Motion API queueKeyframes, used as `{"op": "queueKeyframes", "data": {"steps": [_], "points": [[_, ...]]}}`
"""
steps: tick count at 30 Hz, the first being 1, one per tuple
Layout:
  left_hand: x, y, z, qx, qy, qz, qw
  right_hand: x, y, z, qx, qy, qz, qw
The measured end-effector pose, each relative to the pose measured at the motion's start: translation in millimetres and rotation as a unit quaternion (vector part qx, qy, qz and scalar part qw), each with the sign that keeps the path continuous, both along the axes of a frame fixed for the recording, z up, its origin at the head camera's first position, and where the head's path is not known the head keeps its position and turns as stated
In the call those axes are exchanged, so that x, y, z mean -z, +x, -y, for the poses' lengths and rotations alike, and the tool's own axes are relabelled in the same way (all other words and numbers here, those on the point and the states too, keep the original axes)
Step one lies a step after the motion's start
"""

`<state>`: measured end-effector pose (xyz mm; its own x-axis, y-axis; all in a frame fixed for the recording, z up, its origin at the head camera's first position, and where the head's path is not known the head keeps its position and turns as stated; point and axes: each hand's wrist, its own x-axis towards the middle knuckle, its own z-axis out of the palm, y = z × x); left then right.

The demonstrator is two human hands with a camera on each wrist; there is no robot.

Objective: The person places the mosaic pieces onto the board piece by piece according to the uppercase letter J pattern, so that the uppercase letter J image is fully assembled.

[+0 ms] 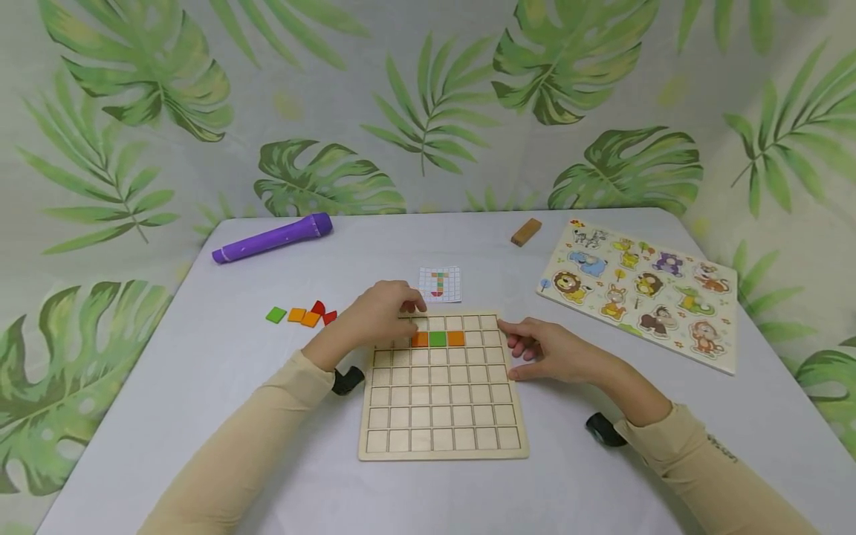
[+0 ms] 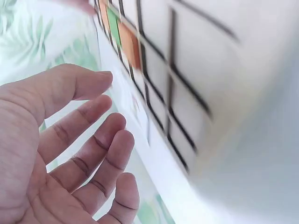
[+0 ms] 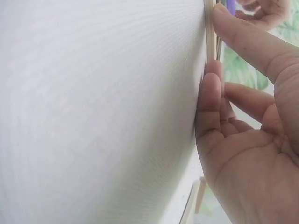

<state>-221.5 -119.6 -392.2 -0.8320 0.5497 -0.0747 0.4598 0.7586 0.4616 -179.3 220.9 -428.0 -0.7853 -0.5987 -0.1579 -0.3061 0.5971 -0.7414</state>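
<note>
A wooden grid board (image 1: pixel 443 397) lies flat, its upper part bearing an orange square tile (image 1: pixel 420 339), a green square tile (image 1: pixel 438 339) and another orange square tile (image 1: pixel 455 339) in a row. Over the board's far left part hovers my left hand (image 1: pixel 377 316); the left wrist view shows its fingers loosely bent with nothing between them. My right hand (image 1: pixel 558 349) touches the board's right edge, thumb lower down and index finger near the far corner. Beyond the board lies a pattern card (image 1: pixel 440 284) with a coloured J shape.
Left of the board lie a loose green tile (image 1: pixel 276 315), orange tiles (image 1: pixel 296 316) and red curved pieces (image 1: pixel 318 307). A purple microphone-shaped object (image 1: pixel 273 238) is at the back left. At the back right are a wooden block (image 1: pixel 526 232) and an animal puzzle board (image 1: pixel 642 293).
</note>
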Motion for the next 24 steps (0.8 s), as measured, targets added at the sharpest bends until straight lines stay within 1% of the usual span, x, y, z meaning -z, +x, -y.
{"op": "queueKeyframes", "data": {"steps": [3,7,10,14,17,20,24], "points": [[0.4,-4.4,23.4,-0.033,0.000,-0.005,0.9994,0.0,0.1,0,0.000,-0.001,0.001,1.0000],[2.3,-9.5,59.6,-0.076,0.006,-0.013,0.9970,-0.1,0.3,0,-0.001,-0.002,0.003,1.0000],[2.9,-10.8,86.3,-0.105,0.006,-0.007,0.9944,0.3,0.0,0,-0.002,0.000,0.000,1.0000],[2.6,-9.8,117.3,-0.143,0.008,0.015,0.9896,0.9,-0.8,0,-0.003,0.004,-0.002,1.0000],[1.9,-8.5,136.9,-0.164,0.009,0.026,0.9861,0.8,-1.2,0,-0.001,0.005,-0.001,1.0000],[1.6,-6.4,153.6,-0.178,0.007,0.032,0.9835,0.5,-1.3,0,0.001,0.006,-0.001,1.0000],[1.5,-1.9,169.2,-0.184,0.007,0.038,0.9823,0.7,-1.0,0,0.000,0.004,0.001,1.0000]]}}
